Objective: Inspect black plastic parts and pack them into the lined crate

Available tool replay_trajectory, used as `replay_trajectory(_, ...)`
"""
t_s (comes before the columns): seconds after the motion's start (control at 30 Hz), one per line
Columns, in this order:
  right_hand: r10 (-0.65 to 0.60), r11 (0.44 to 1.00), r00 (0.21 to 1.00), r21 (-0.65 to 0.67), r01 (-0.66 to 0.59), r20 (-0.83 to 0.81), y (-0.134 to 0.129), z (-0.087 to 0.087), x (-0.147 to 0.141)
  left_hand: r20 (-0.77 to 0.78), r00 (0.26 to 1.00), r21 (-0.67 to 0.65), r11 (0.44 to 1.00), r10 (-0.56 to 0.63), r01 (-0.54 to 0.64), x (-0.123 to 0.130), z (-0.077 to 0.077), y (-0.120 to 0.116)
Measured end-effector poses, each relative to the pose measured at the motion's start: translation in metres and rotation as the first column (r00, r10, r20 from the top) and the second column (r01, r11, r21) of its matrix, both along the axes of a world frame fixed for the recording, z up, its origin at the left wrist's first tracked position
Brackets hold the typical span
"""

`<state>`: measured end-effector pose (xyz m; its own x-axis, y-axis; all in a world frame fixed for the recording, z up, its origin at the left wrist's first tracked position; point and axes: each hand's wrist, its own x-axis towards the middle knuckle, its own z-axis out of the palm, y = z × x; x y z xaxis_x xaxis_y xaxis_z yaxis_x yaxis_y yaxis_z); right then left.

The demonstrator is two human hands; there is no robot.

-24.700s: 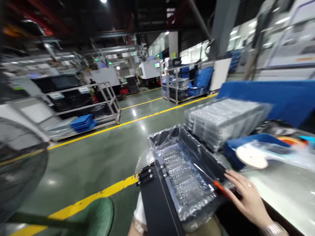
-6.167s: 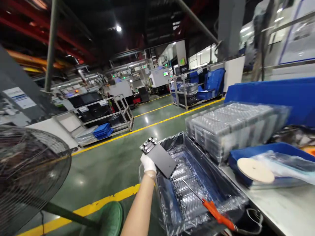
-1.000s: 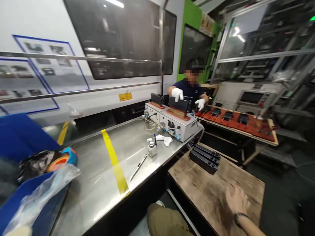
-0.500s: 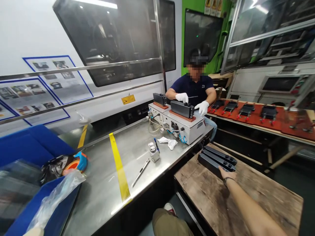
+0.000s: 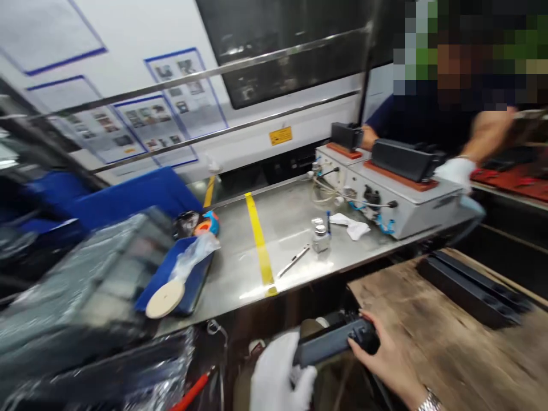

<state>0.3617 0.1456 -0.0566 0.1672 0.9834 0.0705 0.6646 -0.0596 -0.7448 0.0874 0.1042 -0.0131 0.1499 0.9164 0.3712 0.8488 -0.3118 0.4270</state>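
Note:
A long black plastic part (image 5: 327,341) is held low in front of me, over my lap. My bare right hand (image 5: 387,357), with a metal watchband at the wrist, grips its right end between thumb and fingers. Round its left end is my left hand (image 5: 278,374) in a white glove, partly blurred, with the palm side hidden. Two similar black parts (image 5: 471,291) lie side by side on the wooden board (image 5: 406,319) to my right.
A metal table (image 5: 231,274) carries a cutter knife (image 5: 293,261), a small bottle (image 5: 320,240), white cloth (image 5: 353,225) and a grey fixture box (image 5: 406,211). A co-worker (image 5: 454,114) is behind it. Left are a blue bin (image 5: 165,268) and plastic-wrapped stacks (image 5: 98,274).
My right hand has taken one black part off the wooden board and brought it left to my lap. My gloved left hand has come onto it. The view has turned left.

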Motion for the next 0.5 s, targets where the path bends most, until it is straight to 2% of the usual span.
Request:
replay_trajectory(0.03,0.131,0.991,0.991,0.038,-0.130,-0.007,0.002,0.009,-0.021,-0.065,0.996,-0.056,0.997,-0.066,0.062,0.011,-0.009,0.004)
replay_trajectory(0.07,0.255,0.965,0.967,0.070,-0.254,-0.007,0.006,0.017,-0.039,-0.072,0.995,-0.126,0.989,0.069,-0.077,0.021,-0.014,0.009)
replay_trajectory(0.1,0.368,0.926,0.930,0.093,-0.366,-0.004,0.012,0.025,-0.055,-0.092,0.978,-0.284,0.936,0.189,-0.207,0.027,-0.015,0.014)
replay_trajectory(0.13,0.465,0.880,0.885,0.105,-0.463,0.002,0.022,0.033,-0.068,-0.085,0.960,-0.476,0.836,0.265,-0.273,0.029,-0.011,0.017)
replay_trajectory(0.17,0.544,0.834,0.839,0.106,-0.542,0.010,0.035,0.039,-0.077,0.014,0.950,-0.587,0.772,0.312,-0.244,0.027,-0.004,0.018)
replay_trajectory(0.2,0.599,0.795,0.800,0.097,-0.598,0.020,0.052,0.046,-0.083,0.134,0.900,-0.679,0.700,0.415,-0.221,0.021,0.006,0.016)
replay_trajectory(0.23,0.632,0.770,0.774,0.078,-0.633,0.032,0.073,0.051,-0.085,0.274,0.821,-0.740,0.655,0.500,-0.152,0.012,0.018,0.012)
replay_trajectory(0.27,0.642,0.763,0.765,0.054,-0.644,0.052,0.097,0.055,-0.086,0.403,0.711,-0.762,0.641,0.576,-0.087,0.002,0.031,0.007)
replay_trajectory(0.33,0.584,0.809,0.803,-0.012,-0.587,0.113,0.149,0.062,-0.086,0.576,0.484,-0.754,0.656,0.659,0.003,-0.017,0.055,-0.006)
replay_trajectory(0.37,0.544,0.838,0.825,-0.042,-0.544,0.153,0.174,0.064,-0.087,0.616,0.402,-0.743,0.669,0.677,0.011,-0.025,0.066,-0.013)
replay_trajectory(0.43,0.522,0.852,0.825,-0.103,-0.513,0.215,0.214,0.069,-0.092,0.641,0.313,-0.733,0.680,0.701,-0.023,-0.034,0.080,-0.022)
replay_trajectory(0.5,0.532,0.847,0.808,-0.142,-0.513,0.253,0.237,0.077,-0.099,0.648,0.244,-0.731,0.679,0.722,-0.069,-0.038,0.087,-0.028)
